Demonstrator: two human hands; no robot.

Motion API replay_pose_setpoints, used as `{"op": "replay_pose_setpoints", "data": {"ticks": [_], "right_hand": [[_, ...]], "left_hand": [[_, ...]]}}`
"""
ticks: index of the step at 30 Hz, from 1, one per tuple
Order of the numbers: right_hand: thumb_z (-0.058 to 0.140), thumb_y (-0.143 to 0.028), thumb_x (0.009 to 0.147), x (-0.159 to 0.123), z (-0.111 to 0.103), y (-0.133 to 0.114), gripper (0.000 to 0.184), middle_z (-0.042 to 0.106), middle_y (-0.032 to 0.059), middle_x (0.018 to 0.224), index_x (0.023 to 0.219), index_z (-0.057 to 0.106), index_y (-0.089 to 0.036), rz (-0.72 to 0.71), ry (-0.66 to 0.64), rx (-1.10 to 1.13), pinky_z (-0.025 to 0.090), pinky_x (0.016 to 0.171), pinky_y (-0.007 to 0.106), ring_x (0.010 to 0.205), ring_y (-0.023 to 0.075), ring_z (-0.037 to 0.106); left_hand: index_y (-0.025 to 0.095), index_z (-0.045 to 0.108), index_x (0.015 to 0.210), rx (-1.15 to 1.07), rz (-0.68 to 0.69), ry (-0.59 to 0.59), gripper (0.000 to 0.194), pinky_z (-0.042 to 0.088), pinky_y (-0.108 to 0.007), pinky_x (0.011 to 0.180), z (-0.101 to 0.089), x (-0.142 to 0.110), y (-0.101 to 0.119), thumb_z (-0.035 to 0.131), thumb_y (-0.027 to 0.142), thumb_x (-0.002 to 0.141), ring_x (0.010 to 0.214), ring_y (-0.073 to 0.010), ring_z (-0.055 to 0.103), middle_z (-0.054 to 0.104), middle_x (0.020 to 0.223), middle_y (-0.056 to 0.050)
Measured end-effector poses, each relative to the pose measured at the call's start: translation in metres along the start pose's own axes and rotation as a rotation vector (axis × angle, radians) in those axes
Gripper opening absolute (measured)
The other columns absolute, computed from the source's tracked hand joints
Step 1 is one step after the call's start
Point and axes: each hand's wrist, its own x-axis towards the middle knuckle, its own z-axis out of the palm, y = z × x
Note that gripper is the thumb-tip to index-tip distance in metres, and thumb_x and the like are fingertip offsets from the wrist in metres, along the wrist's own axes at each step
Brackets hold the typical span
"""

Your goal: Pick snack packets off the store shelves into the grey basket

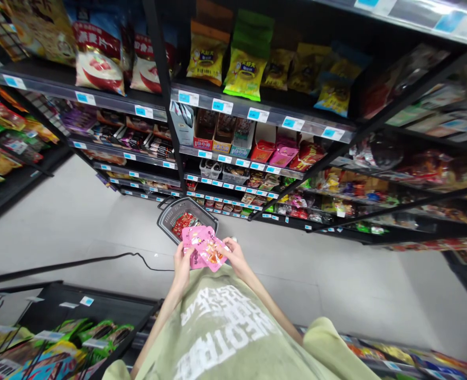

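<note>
Shirt [221, 327], green with white print, is nearest. Beyond it, left hand [183, 263] and right hand [233, 254] are both occupied, pinching pink packets [206, 247] from either side. The packets overlap in a loose fan, so their exact number cannot be told. The step in hand looks like spreading and checking them; the next move, as I judge it, calls for keeping a pinch from both sides, since such slick-looking packets could slip apart.

From this view they hide part of the near rim of a grey basket [165, 227], with red goods [183, 222] inside. It appears to stand on the floor [94, 221], smooth and pale grey, near the foot of a black rack [275, 119]. On that rack, open boxes [243, 136] sit below yellow and green bags [246, 74], and blue-and-white tags [258, 115] run along the edges. Other racks [11, 196] flank it, full of packaged food, like a shop aisle.
</note>
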Motion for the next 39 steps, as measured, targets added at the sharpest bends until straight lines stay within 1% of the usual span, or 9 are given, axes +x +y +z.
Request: {"op": "replay_pose_setpoints", "data": {"ticks": [11, 18, 25, 33, 39], "right_hand": [[0.084, -0.04, 0.068, -0.0005, 0.0011, -0.0016, 0.035, 0.063, -0.0015, 0.078, 0.075, 0.056, -0.022, 0.0, -0.004, 0.001, 0.043, 0.064, 0.025, 0.073, 0.017, 0.058], [0.084, -0.041, 0.068, 0.0004, 0.0002, 0.0008, 0.035, 0.063, -0.0012, 0.079, 0.076, 0.056, -0.022, -0.001, -0.011, -0.012, 0.043, 0.063, 0.025, 0.072, 0.0169, 0.058], [0.084, -0.044, 0.067, 0.0001, 0.0011, -0.001, 0.038, 0.062, -0.0016, 0.078, 0.075, 0.054, -0.022, 0.01, -0.006, -0.02, 0.044, 0.065, 0.025, 0.072, 0.0169, 0.057], [0.084, -0.047, 0.067, -0.0006, 0.002, -0.0033, 0.039, 0.061, -0.0014, 0.075, 0.074, 0.054, -0.022, 0.016, -0.005, -0.045, 0.043, 0.064, 0.026, 0.071, 0.0175, 0.057], [0.083, -0.047, 0.067, -0.0007, 0.0018, -0.0024, 0.039, 0.061, -0.0019, 0.075, 0.075, 0.054, -0.022, 0.012, 0.002, -0.039, 0.041, 0.062, 0.025, 0.07, 0.017, 0.055]], "left_hand": [[0.021, 0.065, 0.104, -0.021, -0.027, 0.021, 0.034, 0.05, -0.03, 0.082, 0.0007, -0.0011, 0.0022, 0.071, 0.037, 0.075, 0.093, -0.021, 0.064, 0.069, 0.104, -0.005], [0.021, 0.065, 0.106, -0.011, -0.021, 0.02, 0.037, 0.05, -0.033, 0.085, 0.0001, -0.0009, 0.001, 0.071, 0.038, 0.074, 0.096, -0.0222, 0.065, 0.069, 0.107, -0.006], [0.021, 0.064, 0.104, 0.024, -0.011, 0.029, 0.034, 0.05, -0.032, 0.085, 0.0012, -0.0012, 0.0027, 0.069, 0.037, 0.074, 0.095, -0.0224, 0.065, 0.069, 0.106, -0.007], [0.02, 0.063, 0.104, 0.027, -0.019, 0.038, 0.036, 0.051, -0.032, 0.084, 0.0007, -0.0009, 0.0005, 0.069, 0.039, 0.074, 0.095, -0.0222, 0.065, 0.068, 0.107, -0.007], [0.021, 0.065, 0.108, 0.006, -0.012, 0.013, 0.04, 0.052, -0.035, 0.086, 0.0014, -0.0015, 0.0019, 0.07, 0.04, 0.074, 0.097, -0.023, 0.065, 0.068, 0.108, -0.007]]}}
